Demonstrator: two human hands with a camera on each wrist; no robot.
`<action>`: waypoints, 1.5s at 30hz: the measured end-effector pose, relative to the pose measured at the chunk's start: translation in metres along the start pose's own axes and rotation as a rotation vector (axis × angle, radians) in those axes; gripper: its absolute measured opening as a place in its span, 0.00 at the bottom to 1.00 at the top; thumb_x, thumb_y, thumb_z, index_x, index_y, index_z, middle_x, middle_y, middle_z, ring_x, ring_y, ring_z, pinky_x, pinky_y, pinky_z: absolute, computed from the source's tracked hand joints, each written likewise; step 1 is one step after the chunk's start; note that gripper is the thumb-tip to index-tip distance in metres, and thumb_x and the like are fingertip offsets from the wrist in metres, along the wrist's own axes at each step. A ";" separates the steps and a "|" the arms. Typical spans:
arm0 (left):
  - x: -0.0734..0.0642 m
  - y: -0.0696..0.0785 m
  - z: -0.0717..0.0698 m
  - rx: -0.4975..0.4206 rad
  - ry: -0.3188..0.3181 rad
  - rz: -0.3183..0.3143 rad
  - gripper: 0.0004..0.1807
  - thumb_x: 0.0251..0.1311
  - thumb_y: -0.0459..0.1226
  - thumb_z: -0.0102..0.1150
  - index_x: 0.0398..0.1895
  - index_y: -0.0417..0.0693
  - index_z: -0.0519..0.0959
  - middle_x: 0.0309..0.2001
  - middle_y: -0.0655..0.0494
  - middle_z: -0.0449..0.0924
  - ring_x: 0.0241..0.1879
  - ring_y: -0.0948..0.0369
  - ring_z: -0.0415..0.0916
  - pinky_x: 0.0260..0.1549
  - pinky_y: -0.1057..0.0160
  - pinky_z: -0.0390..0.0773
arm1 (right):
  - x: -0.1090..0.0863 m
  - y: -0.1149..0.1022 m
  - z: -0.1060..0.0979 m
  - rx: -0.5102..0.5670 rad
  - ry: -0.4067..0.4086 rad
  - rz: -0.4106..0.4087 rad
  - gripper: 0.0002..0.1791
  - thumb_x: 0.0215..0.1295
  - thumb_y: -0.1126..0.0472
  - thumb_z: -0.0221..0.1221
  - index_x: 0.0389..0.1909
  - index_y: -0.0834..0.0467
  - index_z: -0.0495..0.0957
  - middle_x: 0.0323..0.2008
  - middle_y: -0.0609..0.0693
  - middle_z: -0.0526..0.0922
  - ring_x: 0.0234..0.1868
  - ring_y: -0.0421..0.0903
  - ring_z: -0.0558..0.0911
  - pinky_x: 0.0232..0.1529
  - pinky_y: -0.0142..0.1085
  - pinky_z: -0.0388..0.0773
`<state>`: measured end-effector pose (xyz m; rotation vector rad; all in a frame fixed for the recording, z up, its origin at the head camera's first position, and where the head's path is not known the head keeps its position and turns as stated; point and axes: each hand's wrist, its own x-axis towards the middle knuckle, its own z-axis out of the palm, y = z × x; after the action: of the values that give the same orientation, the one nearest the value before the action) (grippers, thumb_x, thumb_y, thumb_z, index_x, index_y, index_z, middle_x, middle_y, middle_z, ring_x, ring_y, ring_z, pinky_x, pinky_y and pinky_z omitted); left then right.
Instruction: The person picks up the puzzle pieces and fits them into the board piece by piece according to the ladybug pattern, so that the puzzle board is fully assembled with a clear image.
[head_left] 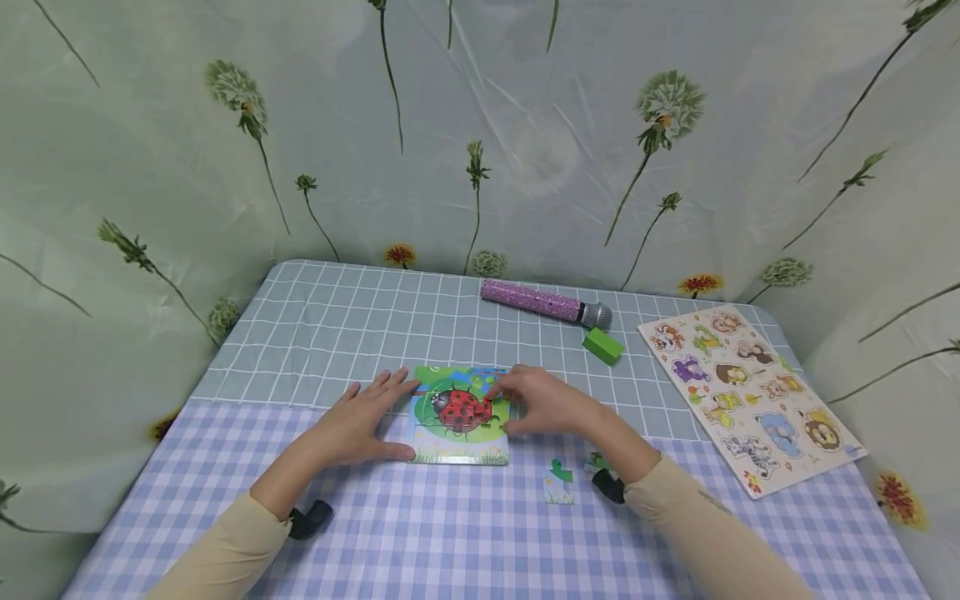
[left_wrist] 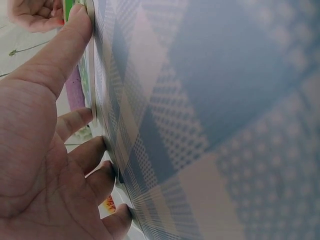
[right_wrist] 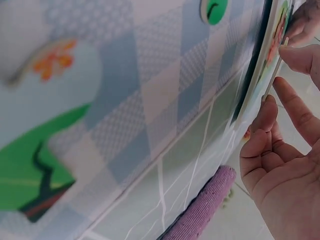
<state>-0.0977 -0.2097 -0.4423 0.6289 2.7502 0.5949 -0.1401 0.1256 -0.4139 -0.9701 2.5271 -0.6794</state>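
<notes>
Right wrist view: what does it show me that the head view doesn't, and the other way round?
Only right wrist: the palm side of the right hand and the edge of the puzzle piece it pinches.
Only head: the green block and the animal board.
Both: the right hand, the left hand, the ladybug puzzle and the handle of the purple microphone.
</notes>
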 end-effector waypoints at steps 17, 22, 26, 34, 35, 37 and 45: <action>0.000 0.001 0.000 0.005 -0.003 -0.008 0.60 0.53 0.64 0.79 0.85 0.53 0.62 0.87 0.44 0.54 0.85 0.37 0.50 0.77 0.22 0.51 | 0.014 -0.005 0.006 -0.038 -0.031 -0.035 0.25 0.58 0.61 0.74 0.59 0.55 0.87 0.46 0.47 0.84 0.45 0.42 0.77 0.50 0.37 0.80; 0.000 0.001 0.000 0.008 0.001 -0.005 0.60 0.53 0.64 0.79 0.85 0.53 0.62 0.87 0.44 0.54 0.85 0.36 0.51 0.77 0.22 0.51 | 0.016 -0.004 0.006 -0.040 -0.037 -0.037 0.24 0.58 0.62 0.74 0.58 0.55 0.88 0.46 0.47 0.86 0.45 0.41 0.77 0.49 0.37 0.79; 0.000 0.001 0.000 0.007 0.003 -0.003 0.60 0.53 0.64 0.79 0.85 0.53 0.62 0.87 0.44 0.54 0.85 0.36 0.51 0.77 0.22 0.51 | 0.017 -0.003 0.006 -0.032 -0.041 -0.040 0.24 0.58 0.63 0.74 0.58 0.55 0.88 0.46 0.47 0.86 0.44 0.41 0.77 0.48 0.36 0.79; 0.000 0.000 0.000 0.007 0.006 -0.001 0.59 0.53 0.64 0.78 0.85 0.53 0.62 0.87 0.44 0.54 0.85 0.36 0.51 0.77 0.22 0.51 | 0.017 -0.005 0.005 -0.023 -0.042 -0.040 0.24 0.57 0.64 0.75 0.57 0.56 0.88 0.46 0.47 0.86 0.44 0.41 0.78 0.48 0.34 0.80; 0.000 0.000 0.000 0.008 0.005 -0.002 0.60 0.53 0.64 0.78 0.85 0.53 0.62 0.87 0.44 0.54 0.85 0.36 0.51 0.77 0.22 0.51 | 0.017 -0.006 0.005 -0.023 -0.042 -0.038 0.24 0.57 0.64 0.75 0.57 0.56 0.88 0.45 0.47 0.86 0.44 0.41 0.78 0.48 0.34 0.80; 0.000 0.000 0.001 0.010 0.004 -0.004 0.60 0.53 0.64 0.78 0.85 0.54 0.62 0.87 0.44 0.54 0.85 0.37 0.51 0.77 0.22 0.51 | 0.018 -0.007 0.005 -0.024 -0.042 -0.040 0.24 0.57 0.64 0.75 0.57 0.57 0.88 0.45 0.48 0.87 0.45 0.41 0.79 0.49 0.34 0.80; -0.001 0.001 0.000 0.005 0.002 -0.007 0.60 0.53 0.64 0.79 0.85 0.53 0.62 0.87 0.44 0.54 0.85 0.36 0.51 0.77 0.22 0.50 | 0.018 -0.009 0.004 -0.033 -0.050 -0.022 0.24 0.58 0.63 0.76 0.57 0.56 0.88 0.45 0.47 0.86 0.45 0.41 0.78 0.49 0.35 0.80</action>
<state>-0.0969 -0.2092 -0.4413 0.6193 2.7558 0.5879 -0.1463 0.1062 -0.4155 -1.0145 2.4951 -0.6145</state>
